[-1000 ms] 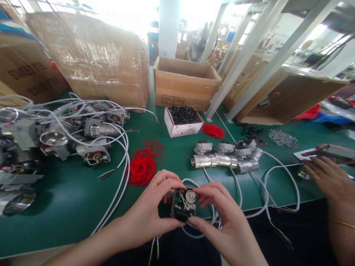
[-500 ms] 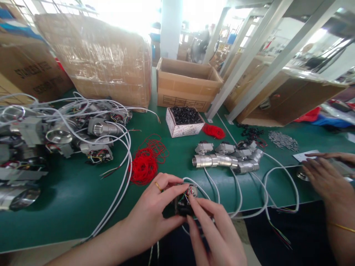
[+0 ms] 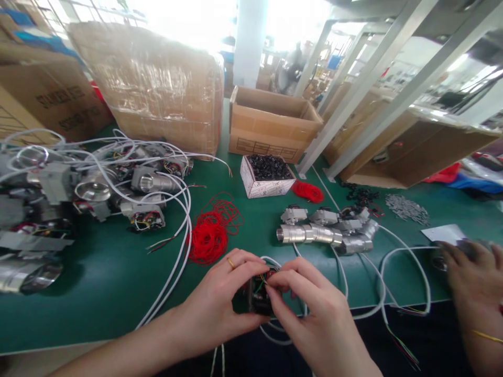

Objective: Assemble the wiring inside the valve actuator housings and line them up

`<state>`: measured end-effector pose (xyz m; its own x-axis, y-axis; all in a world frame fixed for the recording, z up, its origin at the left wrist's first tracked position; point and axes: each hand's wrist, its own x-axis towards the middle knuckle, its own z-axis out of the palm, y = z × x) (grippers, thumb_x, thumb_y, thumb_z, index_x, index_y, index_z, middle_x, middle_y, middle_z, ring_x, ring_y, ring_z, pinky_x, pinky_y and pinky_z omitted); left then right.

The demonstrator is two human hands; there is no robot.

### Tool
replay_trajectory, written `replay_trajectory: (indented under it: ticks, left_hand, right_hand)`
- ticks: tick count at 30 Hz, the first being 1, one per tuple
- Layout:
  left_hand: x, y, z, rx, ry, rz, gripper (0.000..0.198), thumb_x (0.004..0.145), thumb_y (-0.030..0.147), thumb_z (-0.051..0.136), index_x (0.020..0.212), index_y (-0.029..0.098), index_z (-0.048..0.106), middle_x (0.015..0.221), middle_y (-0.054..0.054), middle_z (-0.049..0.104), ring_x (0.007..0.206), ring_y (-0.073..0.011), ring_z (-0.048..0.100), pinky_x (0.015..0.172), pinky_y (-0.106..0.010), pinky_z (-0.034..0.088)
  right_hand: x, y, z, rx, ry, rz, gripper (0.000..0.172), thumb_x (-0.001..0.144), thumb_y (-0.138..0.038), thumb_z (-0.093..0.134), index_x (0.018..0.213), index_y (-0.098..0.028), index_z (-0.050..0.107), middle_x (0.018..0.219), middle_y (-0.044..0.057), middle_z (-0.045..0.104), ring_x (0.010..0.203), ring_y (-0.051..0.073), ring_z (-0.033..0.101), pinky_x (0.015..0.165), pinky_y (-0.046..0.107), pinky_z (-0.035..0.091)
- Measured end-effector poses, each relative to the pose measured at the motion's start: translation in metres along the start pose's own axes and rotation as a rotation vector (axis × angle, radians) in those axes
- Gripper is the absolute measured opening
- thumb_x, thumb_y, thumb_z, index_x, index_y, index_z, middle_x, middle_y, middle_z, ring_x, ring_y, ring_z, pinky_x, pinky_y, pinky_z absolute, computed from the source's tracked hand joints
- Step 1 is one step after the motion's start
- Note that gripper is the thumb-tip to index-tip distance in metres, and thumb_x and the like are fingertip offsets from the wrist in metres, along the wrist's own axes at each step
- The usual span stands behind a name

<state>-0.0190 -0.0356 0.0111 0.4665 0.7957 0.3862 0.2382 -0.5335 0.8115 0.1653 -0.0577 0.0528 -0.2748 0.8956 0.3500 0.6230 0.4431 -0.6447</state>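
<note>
At the table's front edge my left hand (image 3: 222, 296) grips a small dark actuator housing (image 3: 257, 303), its thumb below and fingers above. The housing is open at the top and shows thin coloured wires (image 3: 261, 283) inside. My right hand (image 3: 308, 303) pinches at these wires with thumb and forefinger; the exact piece between the tips is too small to make out. A white cable (image 3: 271, 259) loops away behind the housing. The housing's far side is hidden by my fingers.
Red rubber rings (image 3: 208, 238) lie behind my left hand. Valve assemblies (image 3: 314, 233) with white cables stand to the right, more (image 3: 92, 186) at left. A box of black parts (image 3: 267, 186) sits further back. A co-worker's hand (image 3: 471, 277) works at far right.
My right hand has turned and moved up, its fingers now pinching at the wires. My left hand keeps its hold. The whole view has shifted slightly; the co-worker's hand has moved.
</note>
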Motion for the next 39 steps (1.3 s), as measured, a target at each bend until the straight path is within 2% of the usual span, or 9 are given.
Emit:
replay_trajectory:
  ticks: [2,7,10,14,19,22,30,34,39]
  left_hand:
    - [0.002,0.000,-0.008,0.000,-0.036,-0.021,0.056,0.071,0.012,0.086,0.120,0.021,0.061,0.114,-0.007,0.066,0.104,-0.0232,0.065,0.091,-0.034,0.057]
    - [0.003,-0.004,-0.021,0.060,-0.160,0.009,0.055,0.066,0.016,0.087,0.115,0.018,0.061,0.106,-0.008,0.065,0.097,-0.0243,0.063,0.087,-0.036,0.057]
    - [-0.003,-0.013,-0.017,0.056,-0.101,0.100,0.065,0.066,0.023,0.089,0.121,0.017,0.056,0.110,-0.011,0.064,0.099,-0.0265,0.061,0.088,-0.039,0.057]
    - [-0.011,-0.026,-0.009,0.017,-0.012,0.196,0.070,0.074,0.032,0.087,0.131,0.018,0.048,0.114,-0.013,0.066,0.102,-0.0275,0.062,0.091,-0.042,0.056]
    - [-0.010,-0.037,-0.004,-0.069,0.074,0.124,0.064,0.077,0.046,0.084,0.125,0.018,0.053,0.112,-0.012,0.068,0.101,-0.0275,0.063,0.093,-0.043,0.054]
    - [-0.009,-0.041,-0.002,-0.095,0.111,0.168,0.059,0.082,0.053,0.078,0.123,0.016,0.056,0.110,-0.012,0.070,0.099,-0.0258,0.064,0.092,-0.039,0.054]
    - [-0.010,-0.047,0.005,-0.037,0.187,0.308,0.057,0.088,0.058,0.069,0.120,0.013,0.055,0.106,-0.013,0.071,0.093,-0.0236,0.065,0.087,-0.033,0.053]
    - [-0.011,-0.047,0.004,-0.022,0.194,0.283,0.059,0.086,0.057,0.071,0.122,0.014,0.053,0.106,-0.012,0.071,0.092,-0.0238,0.065,0.086,-0.034,0.053]
    - [-0.014,-0.044,0.001,0.019,0.141,0.191,0.065,0.084,0.058,0.073,0.128,0.014,0.053,0.112,-0.014,0.072,0.097,-0.0271,0.065,0.093,-0.042,0.053]
  right_hand:
    - [0.006,0.005,-0.006,0.034,-0.030,0.004,0.017,0.093,-0.014,0.058,0.082,-0.021,0.068,0.076,0.002,0.066,0.067,0.016,0.066,0.058,0.024,0.054]
    - [0.036,0.036,-0.007,0.002,0.121,0.097,0.012,0.094,-0.019,0.062,0.098,-0.020,0.074,0.085,0.005,0.074,0.071,0.018,0.071,0.065,0.030,0.059]
    - [0.062,0.053,0.013,-0.039,-0.010,-0.015,0.020,0.095,-0.015,0.059,0.105,-0.018,0.075,0.095,0.008,0.074,0.081,0.020,0.071,0.071,0.033,0.061]
    - [0.097,0.058,0.045,-0.147,-0.148,-0.133,0.023,0.093,-0.008,0.061,0.110,-0.016,0.076,0.102,0.010,0.072,0.093,0.021,0.070,0.085,0.035,0.059]
    - [0.140,0.052,0.076,-0.206,-0.256,-0.154,0.020,0.093,-0.007,0.066,0.108,-0.014,0.077,0.103,0.009,0.072,0.096,0.019,0.069,0.088,0.030,0.056]
    - [0.163,0.048,0.093,-0.274,-0.330,-0.158,0.015,0.092,-0.007,0.067,0.100,-0.013,0.079,0.100,0.009,0.073,0.093,0.020,0.068,0.088,0.030,0.054]
    - [0.181,0.040,0.132,-0.421,-0.435,-0.155,0.018,0.087,-0.004,0.061,0.077,-0.011,0.073,0.095,0.017,0.069,0.095,0.029,0.063,0.087,0.037,0.050]
    - [0.184,0.042,0.132,-0.345,-0.399,-0.129,0.023,0.082,0.002,0.056,0.069,-0.015,0.066,0.090,0.014,0.067,0.092,0.026,0.061,0.086,0.036,0.048]
    - [0.201,0.057,0.100,-0.103,-0.285,-0.009,0.013,0.075,-0.010,0.059,0.067,-0.019,0.060,0.073,0.002,0.063,0.073,0.018,0.058,0.072,0.030,0.046]
